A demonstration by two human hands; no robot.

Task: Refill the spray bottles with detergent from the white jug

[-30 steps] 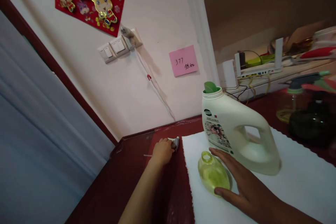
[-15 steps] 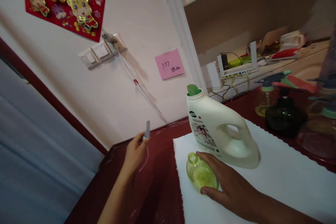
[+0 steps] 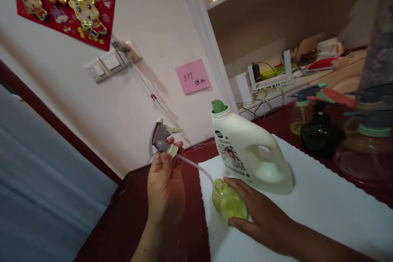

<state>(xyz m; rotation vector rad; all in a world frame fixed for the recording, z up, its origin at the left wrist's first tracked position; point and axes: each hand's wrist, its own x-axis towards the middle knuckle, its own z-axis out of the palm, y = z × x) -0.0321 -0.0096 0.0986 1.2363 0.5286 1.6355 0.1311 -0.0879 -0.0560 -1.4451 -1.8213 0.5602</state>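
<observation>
My left hand [image 3: 166, 168] is closed round the collar of a grey and cream trigger spray head [image 3: 162, 139]. From the head a thin clear dip tube [image 3: 198, 166] runs down to the right, its end beside the neck of a yellow-green see-through bottle [image 3: 230, 204]; whether it is inside the mouth I cannot tell. The bottle has no cap, and my right hand [image 3: 260, 217] grips its right side, thumb in front and fingers behind. Just behind the bottle stands a large pale-green detergent jug [image 3: 251, 151] with its mouth uncapped and a green spout showing.
A white sheet [image 3: 310, 208] lies under bottle and jug on the dark red table [image 3: 135, 208]. At the right stand a dark pump bottle [image 3: 322, 131] and several spray bottles. A white router [image 3: 270, 84] sits on the shelf behind. A pink note [image 3: 192, 76] is on the wall.
My left hand has turned the spray head and brought its tube rightward to the bottle's neck. My right hand keeps its hold on the bottle. The whole view has shifted slightly.
</observation>
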